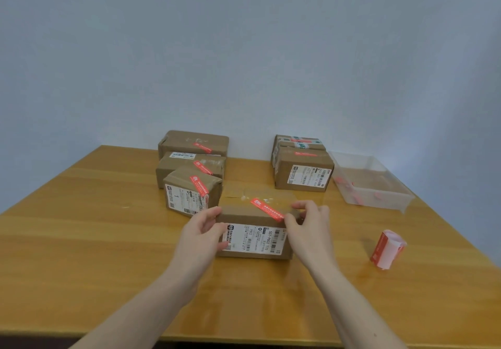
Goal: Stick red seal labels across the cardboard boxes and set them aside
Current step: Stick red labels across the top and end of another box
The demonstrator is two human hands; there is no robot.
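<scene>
Sitting near the front middle of the wooden table [81,240] is the cardboard box [254,229] being worked on, white shipping sticker facing the camera. A red seal label [267,209] runs diagonally across its top, going from the taped seam down toward the front right edge. The left hand [202,236] grips the box's left end, thumb on the top edge and fingers curled round the front corner. The right hand [309,224] is at the right front edge, thumb and fingertips pinching down right at the lower end of the label, so it's pressing that end onto the cardboard as far as I can tell. Behind and to the left there's a group of three sealed boxes [192,175] just beside each other, each with its own red label already on top. Back right there are two more boxes [302,167], also labelled. Next to those sits a clear plastic tray [379,194] with some pinkish scraps in it. The label roll [386,249] stands on the table off to the right, well apart from the hands.
</scene>
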